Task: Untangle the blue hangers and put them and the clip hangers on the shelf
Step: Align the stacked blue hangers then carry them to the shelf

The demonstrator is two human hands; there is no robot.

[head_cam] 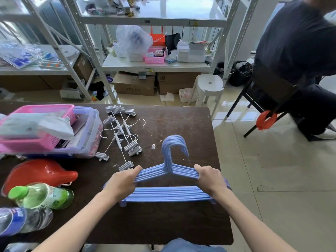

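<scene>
Several blue hangers (pixel 166 193) are stacked neatly together above the dark table (pixel 181 124), hooks pointing away from me. My left hand (pixel 123 180) grips the stack's left shoulder and my right hand (pixel 209 177) grips its right shoulder. A tangled pile of white clip hangers (pixel 122 131) with thin wire hooks lies on the table beyond my left hand, untouched. The white metal shelf (pixel 156 65) stands across the floor past the table's far edge.
On the table's left are a clear bin (pixel 87 142) holding a pink basket (pixel 41 124), a red scoop (pixel 38 173), and two bottles (pixel 41 195). A white stool (pixel 209 88) and cardboard boxes (pixel 134 84) stand by the shelf. A seated person (pixel 300 57) is at right.
</scene>
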